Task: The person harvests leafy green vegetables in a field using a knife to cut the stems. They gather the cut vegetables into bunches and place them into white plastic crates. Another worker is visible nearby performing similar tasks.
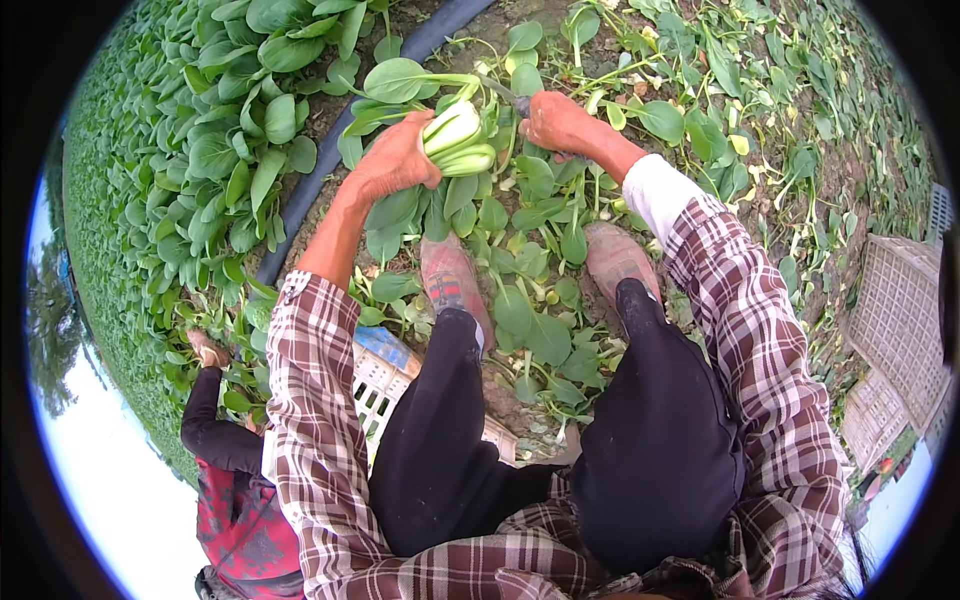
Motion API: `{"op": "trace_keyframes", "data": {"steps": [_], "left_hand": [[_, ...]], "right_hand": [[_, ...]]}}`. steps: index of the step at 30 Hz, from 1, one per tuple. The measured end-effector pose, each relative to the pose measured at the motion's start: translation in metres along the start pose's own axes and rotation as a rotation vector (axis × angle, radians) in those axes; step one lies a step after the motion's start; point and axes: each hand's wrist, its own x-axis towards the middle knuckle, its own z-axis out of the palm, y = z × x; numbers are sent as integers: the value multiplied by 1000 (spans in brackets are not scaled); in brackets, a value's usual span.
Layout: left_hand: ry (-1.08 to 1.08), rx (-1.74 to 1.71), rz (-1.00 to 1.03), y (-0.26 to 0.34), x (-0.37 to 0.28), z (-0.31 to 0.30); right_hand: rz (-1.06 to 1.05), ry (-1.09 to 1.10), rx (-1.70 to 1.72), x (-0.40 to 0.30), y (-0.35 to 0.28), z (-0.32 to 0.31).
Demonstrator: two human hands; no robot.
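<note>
My left hand [401, 154] grips a head of bok choy [459, 142], its pale green stalks turned toward my right hand. One leaf [396, 80] on a bent stalk sticks out past the top of the head. In my right hand [561, 124] is the dark handle of a knife [521, 107]. Its thin blade points left at that bent stalk; whether the two touch is unclear. Below both hands, loose green leaves [536, 330] cover the soil between my shoes.
A black hose [324, 154] runs along the edge of dense standing bok choy [217, 150] on the left. Cut leaves litter the soil [780, 150] at right. Plastic crates stand behind my left leg [382, 382] and at far right [896, 315]. Another person [244, 517] crouches at lower left.
</note>
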Motion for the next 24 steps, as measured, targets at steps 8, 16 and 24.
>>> {"op": "trace_keyframes", "data": {"steps": [8,16,24], "left_hand": [[191,-22,158,14,-52,11],[228,-60,335,78,-96,34],[254,84,364,82,-100,50]], "right_hand": [[-26,161,373,-61,2,-13],[-198,179,1159,-89,-6,-23],[-104,16,1324,-96,1,-10]]}}
